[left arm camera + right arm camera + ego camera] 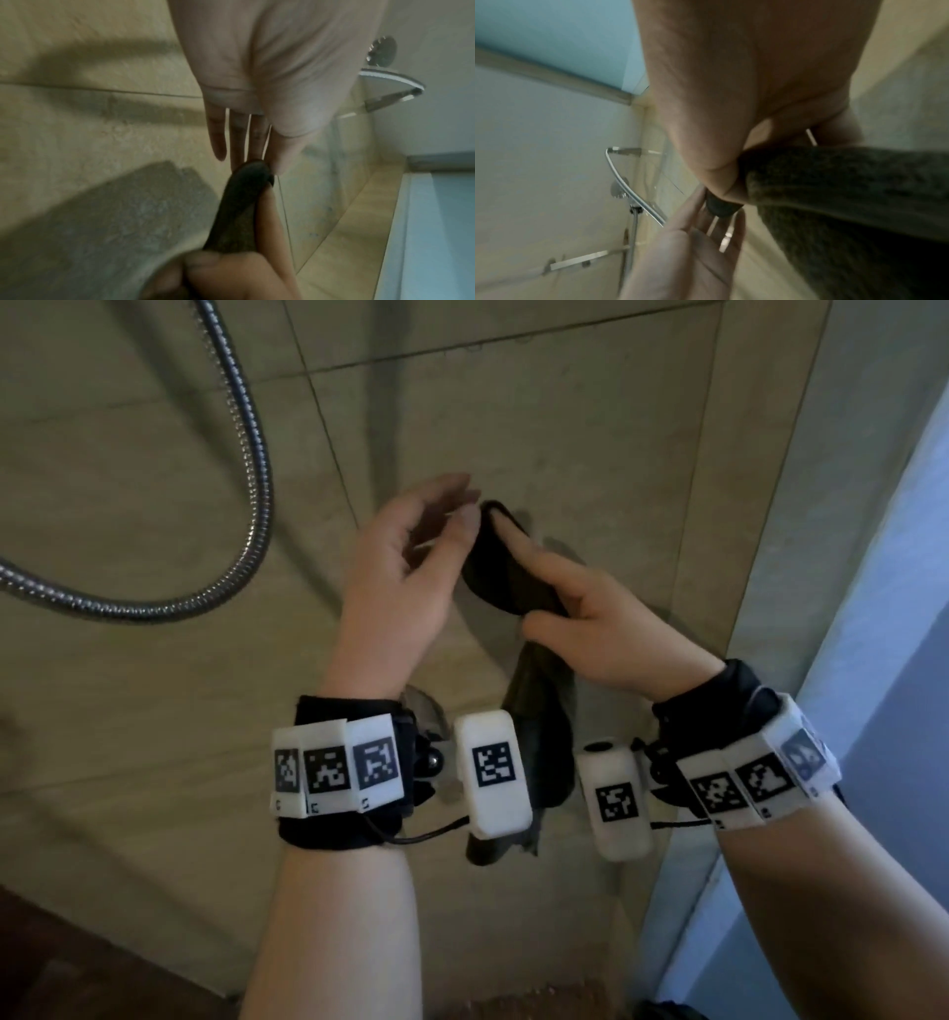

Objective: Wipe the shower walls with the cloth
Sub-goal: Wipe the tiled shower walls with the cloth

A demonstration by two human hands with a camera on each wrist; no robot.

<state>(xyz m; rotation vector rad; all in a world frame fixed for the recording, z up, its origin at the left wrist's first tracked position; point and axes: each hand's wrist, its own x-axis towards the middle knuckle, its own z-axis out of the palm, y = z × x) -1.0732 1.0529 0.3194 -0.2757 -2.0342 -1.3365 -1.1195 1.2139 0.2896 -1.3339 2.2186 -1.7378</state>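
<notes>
Beige stone-look tiled shower wall (539, 428) fills the background, grout lines visible; ribbed chrome shower hose (257, 469) loops at left; frosted pale-blue glass panel (883, 660) at right; curved glass corner shelf with metal brackets (390, 85) shows in the left wrist view; no wiping contact with the tiles yet, the cloth is held out in front of the wall.

Dark olive-black terry cloth (506, 577) sits between both hands, the upper part draped over the right hand's extended index finger, a long tail hanging down between the wrists.

Risks, as judgement: the hold looks light, so the cloth could slip off the finger and drop to the shower floor if the hands part before a firmer grasp; the hanging tail could snag on the wrist rigs or flap against the hose; wiping with a bunched cloth would leave streaks and missed patches; it probably wants folding into a pad first.

Right hand (606, 618): index finger straight along the cloth, thumb pressed against its lower side, pinching it; the other fingers curl behind the fabric, mostly hidden.

Left hand (405, 567): fingers loosely extended and slightly spread, thumb tip touching the cloth's top fold; whether the fingertips behind the fold also pinch it cannot be told.
</notes>
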